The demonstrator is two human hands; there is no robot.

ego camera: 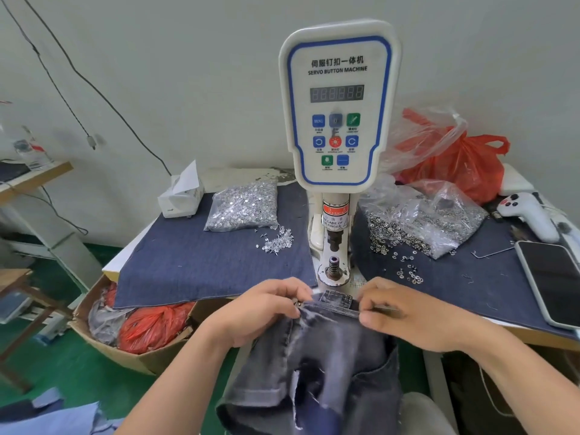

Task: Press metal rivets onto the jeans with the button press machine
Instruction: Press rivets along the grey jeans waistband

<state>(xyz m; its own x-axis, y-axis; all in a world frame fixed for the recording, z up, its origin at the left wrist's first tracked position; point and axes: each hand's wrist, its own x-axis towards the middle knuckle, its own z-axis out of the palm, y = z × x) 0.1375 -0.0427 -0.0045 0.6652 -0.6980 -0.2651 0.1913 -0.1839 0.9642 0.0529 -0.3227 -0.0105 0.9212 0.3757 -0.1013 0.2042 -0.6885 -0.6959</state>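
Observation:
Dark blue jeans (323,356) hang from the table's front edge, waistband up, just in front of the white servo button machine (337,102). My left hand (260,309) pinches the waistband on its left side. My right hand (405,312) pinches the waistband on its right. The machine's lower die (334,265) stands bare just beyond the waistband, with the upper punch (335,240) raised above it. A clear bag of silver rivet nails (243,205) lies left of the machine, with loose ones (277,243) beside it. An open bag of ring-shaped caps (420,227) lies to the right, some spilled (408,271).
Denim cloth (204,268) covers the table. A tissue box (180,196) sits at the back left, red plastic bags (461,161) at the back right. A phone (552,281) and a white handheld device (530,215) lie at the right edge. A cardboard box (125,356) of bags stands below on the left.

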